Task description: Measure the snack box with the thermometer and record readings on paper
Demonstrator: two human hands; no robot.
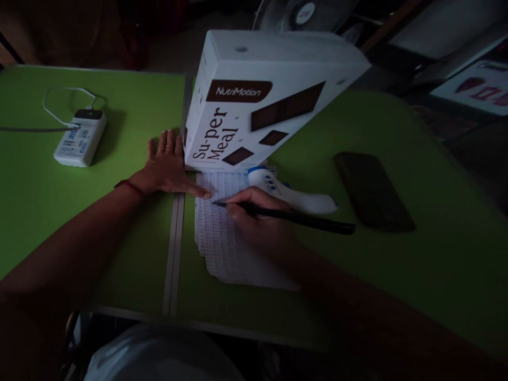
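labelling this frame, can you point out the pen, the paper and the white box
Pen [301, 218], head view: middle of its black barrel.
Paper [227, 246], head view: its written-on surface.
White box [278, 84], head view: upper part of its printed front face.

The room is dim, with its outer parts sunk into near-black. A green surface [138, 103] with a pale rim catches the most light on its left half and darkens toward its rounded far right corner. A pale metal seam [173, 270] crosses it from far edge to near edge. Beyond the far edge lie a strip of greyish floor [166, 58] and a round fan [305, 13]. Past the far left corner is a brown shape [71, 32], too dark to identify; past the far right corner, a white panel [472, 87] bears red marks.
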